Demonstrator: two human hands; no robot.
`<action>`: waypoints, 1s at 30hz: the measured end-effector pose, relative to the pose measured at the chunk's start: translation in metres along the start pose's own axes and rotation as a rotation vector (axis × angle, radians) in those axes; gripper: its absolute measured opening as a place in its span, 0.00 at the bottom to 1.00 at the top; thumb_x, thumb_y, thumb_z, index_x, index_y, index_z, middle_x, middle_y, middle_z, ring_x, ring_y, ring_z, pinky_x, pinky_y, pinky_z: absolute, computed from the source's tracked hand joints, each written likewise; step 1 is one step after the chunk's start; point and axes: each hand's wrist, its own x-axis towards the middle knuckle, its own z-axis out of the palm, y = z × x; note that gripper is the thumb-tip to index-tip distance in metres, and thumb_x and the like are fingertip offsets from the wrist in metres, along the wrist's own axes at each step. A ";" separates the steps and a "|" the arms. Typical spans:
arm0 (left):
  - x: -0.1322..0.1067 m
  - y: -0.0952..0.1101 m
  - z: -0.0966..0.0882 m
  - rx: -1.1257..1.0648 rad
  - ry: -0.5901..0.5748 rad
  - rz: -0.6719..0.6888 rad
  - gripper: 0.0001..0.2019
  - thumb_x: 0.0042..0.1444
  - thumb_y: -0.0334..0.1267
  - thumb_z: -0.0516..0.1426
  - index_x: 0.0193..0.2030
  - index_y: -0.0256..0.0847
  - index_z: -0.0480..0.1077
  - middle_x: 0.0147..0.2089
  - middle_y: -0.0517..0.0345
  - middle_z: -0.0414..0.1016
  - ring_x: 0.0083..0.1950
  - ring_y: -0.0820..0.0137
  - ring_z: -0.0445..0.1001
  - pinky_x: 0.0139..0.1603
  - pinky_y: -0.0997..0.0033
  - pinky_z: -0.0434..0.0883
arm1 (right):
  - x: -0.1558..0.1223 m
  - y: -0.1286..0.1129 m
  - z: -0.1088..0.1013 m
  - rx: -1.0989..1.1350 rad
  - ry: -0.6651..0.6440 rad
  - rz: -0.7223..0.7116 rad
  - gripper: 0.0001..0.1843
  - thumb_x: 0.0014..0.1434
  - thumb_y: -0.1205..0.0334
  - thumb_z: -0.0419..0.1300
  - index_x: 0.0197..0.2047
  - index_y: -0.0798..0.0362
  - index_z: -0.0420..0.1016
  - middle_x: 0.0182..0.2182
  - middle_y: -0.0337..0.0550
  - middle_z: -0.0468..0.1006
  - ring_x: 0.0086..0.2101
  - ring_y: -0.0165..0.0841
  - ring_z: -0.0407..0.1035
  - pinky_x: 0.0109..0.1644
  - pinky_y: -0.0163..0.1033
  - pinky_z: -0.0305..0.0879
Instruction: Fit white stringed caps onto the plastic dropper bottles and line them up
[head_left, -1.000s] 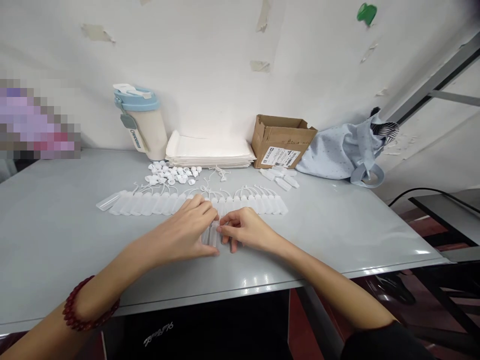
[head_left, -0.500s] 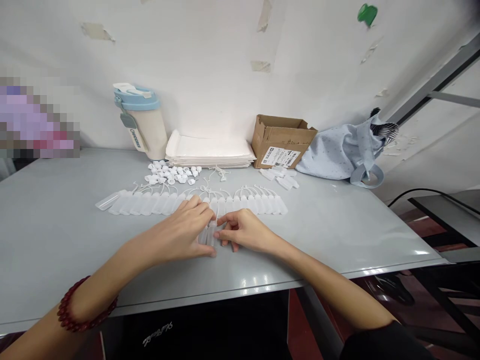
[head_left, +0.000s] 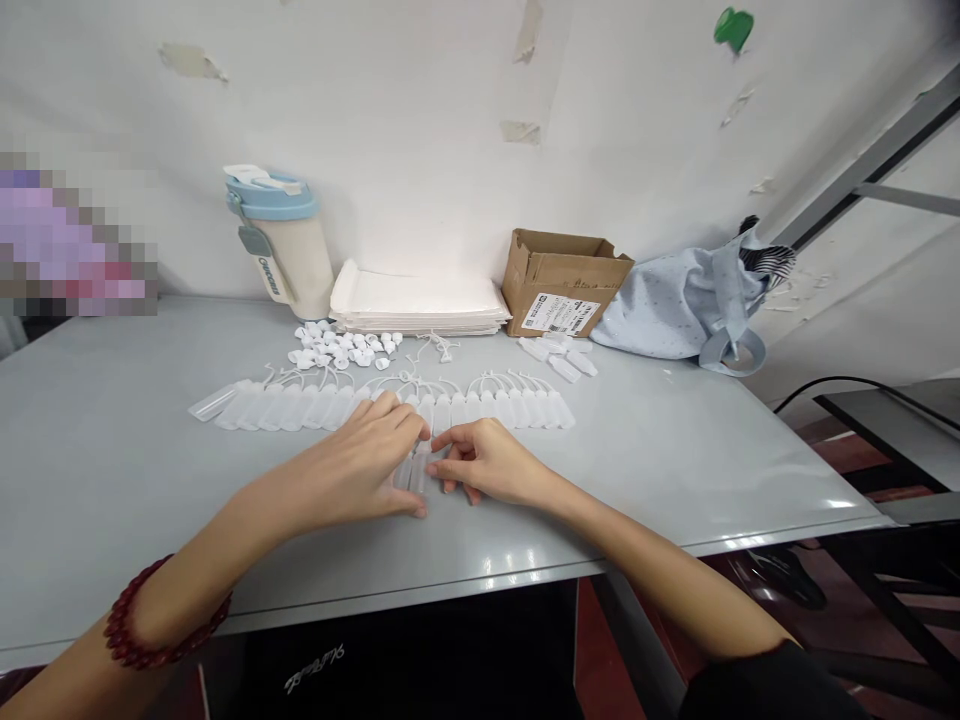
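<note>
My left hand [head_left: 377, 450] spans a few small translucent plastic tubes [head_left: 419, 470] standing side by side near the table's middle. Its fingertips rest at their far end and its thumb lies by the near end. On their right side is my right hand [head_left: 491, 462], index finger and thumb apart, their tips at the edge of the rightmost tube. Its other fingers are curled. Just beyond both hands runs a long row of translucent tubes [head_left: 517, 408] with white cord loops at their far ends. My left hand partly covers the row and the nearer tubes.
White caps [head_left: 345, 345] lie heaped behind the row, beside loose white cord [head_left: 439, 345]. Several loose tubes [head_left: 562, 358] lie near a cardboard box [head_left: 566, 270]. Along the wall are a tumbler [head_left: 296, 250], stacked white envelopes [head_left: 420, 300] and a blue fabric bag [head_left: 660, 305].
My left hand and the tubes under it have shifted very slightly left. The right hand keeps nearly the same pose, and the whole view has moved a little.
</note>
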 end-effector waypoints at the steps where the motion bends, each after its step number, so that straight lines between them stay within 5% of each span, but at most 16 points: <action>1: 0.000 0.000 0.000 -0.001 0.000 -0.002 0.20 0.48 0.53 0.63 0.40 0.42 0.68 0.37 0.54 0.67 0.42 0.58 0.63 0.39 0.63 0.61 | 0.000 0.000 0.000 -0.003 -0.001 -0.001 0.14 0.57 0.63 0.62 0.45 0.61 0.75 0.20 0.35 0.76 0.14 0.21 0.62 0.23 0.31 0.60; 15: -0.001 -0.001 0.000 -0.027 -0.036 -0.055 0.20 0.43 0.48 0.67 0.39 0.42 0.67 0.40 0.54 0.67 0.44 0.57 0.64 0.38 0.65 0.62 | 0.000 0.001 -0.002 -0.011 -0.053 -0.031 0.17 0.59 0.61 0.60 0.49 0.62 0.74 0.21 0.36 0.77 0.12 0.21 0.62 0.23 0.31 0.60; 27: -0.002 -0.006 -0.004 -0.144 -0.032 -0.128 0.27 0.44 0.64 0.61 0.41 0.45 0.67 0.42 0.56 0.67 0.40 0.62 0.66 0.34 0.68 0.66 | -0.002 -0.001 -0.014 -0.006 -0.043 -0.019 0.17 0.58 0.59 0.61 0.47 0.61 0.75 0.22 0.37 0.77 0.13 0.22 0.63 0.24 0.31 0.61; 30: 0.003 -0.011 -0.008 -0.164 0.050 -0.202 0.24 0.49 0.63 0.58 0.40 0.45 0.67 0.41 0.56 0.67 0.38 0.63 0.67 0.33 0.69 0.67 | -0.004 -0.004 -0.028 -0.005 -0.019 0.001 0.16 0.57 0.59 0.61 0.45 0.61 0.76 0.21 0.37 0.77 0.13 0.22 0.63 0.23 0.31 0.60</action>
